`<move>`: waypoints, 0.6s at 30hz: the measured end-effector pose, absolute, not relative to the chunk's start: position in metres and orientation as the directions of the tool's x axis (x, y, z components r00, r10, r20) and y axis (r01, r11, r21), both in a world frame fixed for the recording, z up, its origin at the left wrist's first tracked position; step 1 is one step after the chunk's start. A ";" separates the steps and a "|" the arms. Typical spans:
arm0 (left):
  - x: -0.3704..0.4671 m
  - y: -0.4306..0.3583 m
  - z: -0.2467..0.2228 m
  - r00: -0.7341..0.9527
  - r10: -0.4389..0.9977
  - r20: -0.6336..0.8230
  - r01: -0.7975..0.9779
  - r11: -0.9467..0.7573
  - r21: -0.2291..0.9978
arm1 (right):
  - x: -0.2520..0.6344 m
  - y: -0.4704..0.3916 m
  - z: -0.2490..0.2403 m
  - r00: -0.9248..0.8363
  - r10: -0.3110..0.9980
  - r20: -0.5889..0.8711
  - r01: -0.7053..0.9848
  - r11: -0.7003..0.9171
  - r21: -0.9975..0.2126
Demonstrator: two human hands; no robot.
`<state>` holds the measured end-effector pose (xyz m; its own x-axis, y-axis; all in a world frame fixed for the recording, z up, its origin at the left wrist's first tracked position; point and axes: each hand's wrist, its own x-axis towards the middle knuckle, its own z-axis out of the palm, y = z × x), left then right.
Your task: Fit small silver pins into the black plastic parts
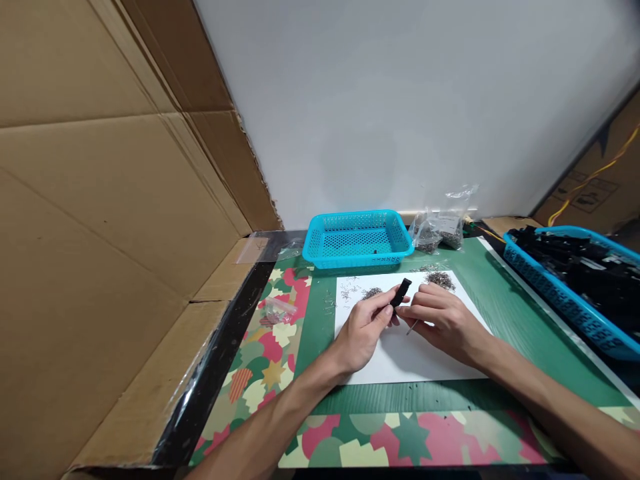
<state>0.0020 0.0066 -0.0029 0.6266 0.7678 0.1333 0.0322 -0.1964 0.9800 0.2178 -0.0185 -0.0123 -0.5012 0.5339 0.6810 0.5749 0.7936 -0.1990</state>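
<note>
1. The person's left hand (pixel 365 328) pinches a small black part (pixel 402 291) between thumb and fingers, its upper end tilted up and to the right.
2. The right hand (pixel 440 320) is close beside it, fingers bent and drawn together around a thin metal rod (pixel 412 327); one end pokes out beneath. The fingertips come right up to the lower end of the black part, though from here I can't tell whether they touch it.
3. Both hands are above a white sheet of paper (pixel 400 365) lying on the green table (pixel 320 353), so the black part is over the sheet, off its surface.
4. Just behind the left hand sits a small heap of tiny metal pieces (pixel 371 293), with more scattered to its left. A bigger, darker heap (pixel 441 280) lies behind the right hand, near the sheet's far edge.
5. Further back, a blue basket (pixel 358 263) stands near the wall (pixel 375 100), a little dark bit inside it. Clear plastic bags (pixel 452 233) of small pieces lean just to its right.
6. Over on the right, a second basket (pixel 575 320) is filled with black pieces (pixel 595 270).
7. Cardboard (pixel 100 233) stands along the left side.
</note>
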 end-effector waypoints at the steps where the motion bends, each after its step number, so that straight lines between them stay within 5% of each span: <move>1: 0.002 0.007 -0.003 0.645 0.754 0.124 0.008 -0.168 0.986 | 0.218 -0.018 -0.012 -0.500 0.540 0.677 0.571 0.793 -0.212; 18: 0.003 0.016 -0.009 0.731 0.682 0.030 -0.089 0.051 0.995 | 0.227 -0.018 -0.003 -0.540 0.504 0.674 0.578 0.804 -0.138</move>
